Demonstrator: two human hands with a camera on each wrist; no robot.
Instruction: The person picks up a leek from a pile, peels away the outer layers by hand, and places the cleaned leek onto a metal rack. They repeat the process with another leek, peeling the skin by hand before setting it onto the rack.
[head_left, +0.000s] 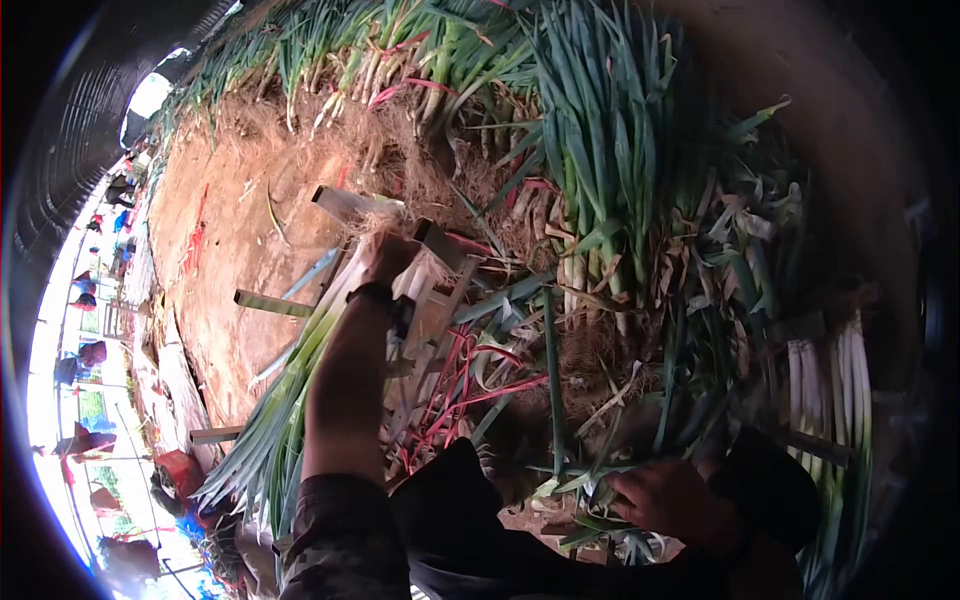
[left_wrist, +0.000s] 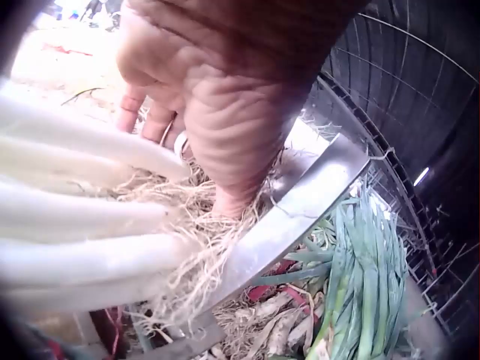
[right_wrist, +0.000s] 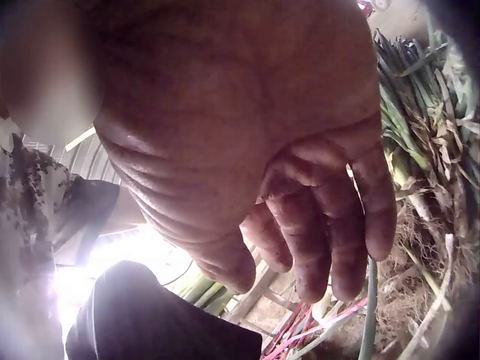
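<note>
My left hand (head_left: 388, 258) is at the root end of a bunch of scallions (head_left: 325, 330) lying across a metal rack (head_left: 440, 310). In the left wrist view the left hand (left_wrist: 217, 105) has its thumb down among the pale, stringy roots (left_wrist: 202, 217); its fingers reach down on the far side of the white stalks (left_wrist: 82, 255). Low in the head view, my right hand (head_left: 670, 500) hovers around loose green leaves (head_left: 600, 530). The right wrist view shows the right hand (right_wrist: 247, 150) with loosely bent fingers and nothing between them.
A tall bundle of scallions (head_left: 610, 130) stands ahead, with more tied bundles (head_left: 440, 75) along the back. Red ties (head_left: 470, 375) lie tangled beside the rack. White-stemmed scallions (head_left: 850, 380) rest at the right. Brown ground (head_left: 230, 260) spreads to the left.
</note>
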